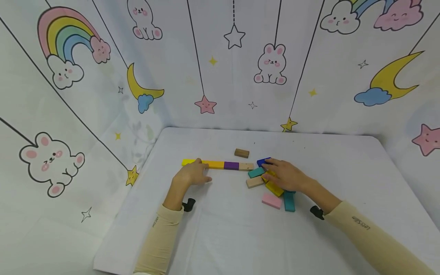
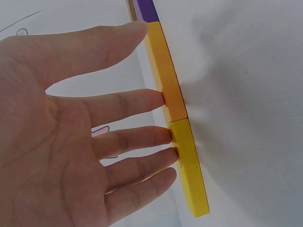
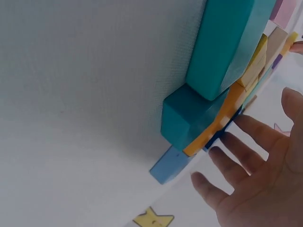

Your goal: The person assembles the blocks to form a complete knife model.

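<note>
A straight row of blocks lies on the table: a yellow block [image 2: 191, 175], an orange block [image 2: 168, 80], a purple block [image 1: 231, 165] and a plain wooden block [image 1: 246, 167]. My left hand [image 1: 190, 173] has its fingers stretched out, with fingertips against the side of the yellow and orange blocks. My right hand [image 1: 288, 175] spreads its fingers over a loose pile and hides part of it. Near its fingertips lies a dark blue block [image 1: 262, 162]. Around it are a teal block [image 1: 256, 172], a pale wooden block [image 1: 254, 182] and a yellow block [image 1: 274, 188].
A brown block [image 1: 242, 153] sits behind the row. On the near side of the pile lie a pink block [image 1: 271, 201] and another teal block [image 1: 289, 201]. A light blue block [image 3: 170, 164] shows in the right wrist view. Patterned curtains [image 1: 233, 84] surround the white table [image 1: 220, 229].
</note>
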